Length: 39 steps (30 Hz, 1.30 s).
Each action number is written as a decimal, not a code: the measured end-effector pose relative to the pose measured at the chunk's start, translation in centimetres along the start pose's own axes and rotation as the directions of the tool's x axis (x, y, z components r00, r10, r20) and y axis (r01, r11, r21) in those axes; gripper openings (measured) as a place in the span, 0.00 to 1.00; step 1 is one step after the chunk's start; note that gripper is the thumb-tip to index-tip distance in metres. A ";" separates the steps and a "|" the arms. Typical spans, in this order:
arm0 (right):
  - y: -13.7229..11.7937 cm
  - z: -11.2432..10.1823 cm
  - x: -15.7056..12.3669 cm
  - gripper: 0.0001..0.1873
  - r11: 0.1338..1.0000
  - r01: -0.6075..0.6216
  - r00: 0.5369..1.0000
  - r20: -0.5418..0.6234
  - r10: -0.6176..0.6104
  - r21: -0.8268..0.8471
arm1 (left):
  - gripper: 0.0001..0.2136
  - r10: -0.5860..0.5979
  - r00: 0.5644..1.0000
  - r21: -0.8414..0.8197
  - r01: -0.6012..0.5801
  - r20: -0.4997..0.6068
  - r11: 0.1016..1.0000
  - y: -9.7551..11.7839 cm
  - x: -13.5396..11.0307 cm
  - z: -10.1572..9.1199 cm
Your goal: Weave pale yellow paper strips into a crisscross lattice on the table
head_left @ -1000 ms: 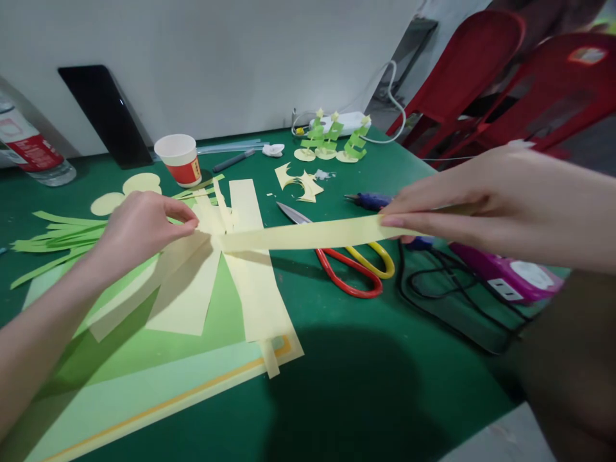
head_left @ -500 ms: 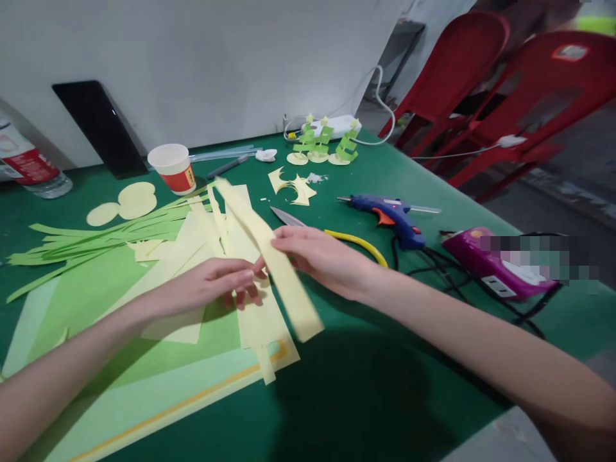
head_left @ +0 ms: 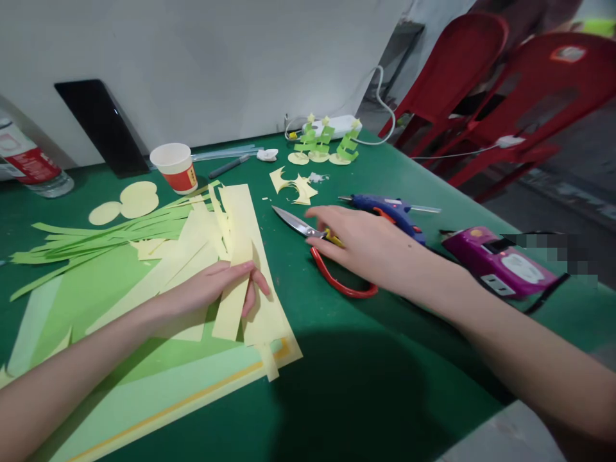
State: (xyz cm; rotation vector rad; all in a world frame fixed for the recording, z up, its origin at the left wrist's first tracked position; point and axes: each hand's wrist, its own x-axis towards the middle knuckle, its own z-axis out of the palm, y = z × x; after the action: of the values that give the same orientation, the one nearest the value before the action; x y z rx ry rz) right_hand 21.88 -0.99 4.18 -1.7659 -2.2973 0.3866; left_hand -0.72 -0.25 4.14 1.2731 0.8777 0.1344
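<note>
In my left hand (head_left: 235, 282), a pale yellow paper strip (head_left: 230, 305) is gripped between thumb and fingers, above a stack of yellow and green paper (head_left: 269, 324). My right hand (head_left: 360, 240) is over a pair of scissors (head_left: 294, 222) with red and yellow handles. Its thumb and fingers are apart, on either side of the scissors near the pivot, and part of the handles is hidden beneath the hand. The scissors lie on the green table, blades pointing up and left.
Green paper strips (head_left: 96, 240) and yellow paper circles (head_left: 139, 199) lie left. A paper cup (head_left: 173, 168), a phone (head_left: 101, 128) and a bottle (head_left: 33, 160) stand behind. Small paper models (head_left: 320, 144) sit at the back. A blue glue gun (head_left: 385, 206) and purple power block (head_left: 495, 263) lie right.
My right hand has let go of the yellow strip and moved right to the scissors. The strip is now in my left hand, lower and further left.
</note>
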 end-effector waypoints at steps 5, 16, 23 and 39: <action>3.1 1.3 -1.9 0.19 0.955 -0.078 0.977 0.168 0.131 -0.288 | 0.21 -0.014 1.000 -0.116 0.012 -0.015 0.993 -0.5 0.3 0.0; 3.5 0.9 -0.8 0.30 0.958 -0.284 0.941 0.199 0.273 0.032 | 0.10 -0.092 0.959 -0.228 0.030 -0.267 0.973 0.0 0.1 -3.0; 3.5 0.1 -1.2 0.20 0.458 -0.313 0.945 0.226 0.236 0.832 | 0.10 0.151 0.830 -0.292 -0.350 -0.537 0.890 1.9 0.1 -3.2; -0.7 1.2 -4.3 0.28 -0.229 -0.360 0.842 0.209 -0.498 0.904 | 0.11 0.285 0.684 -0.368 -0.642 -0.672 0.672 5.9 4.7 -2.4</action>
State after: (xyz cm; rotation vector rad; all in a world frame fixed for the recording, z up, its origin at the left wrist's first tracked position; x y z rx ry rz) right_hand 21.89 -5.38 3.25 -0.4320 -1.0477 2.2086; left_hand 3.13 6.14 6.87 0.8350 0.8614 1.2059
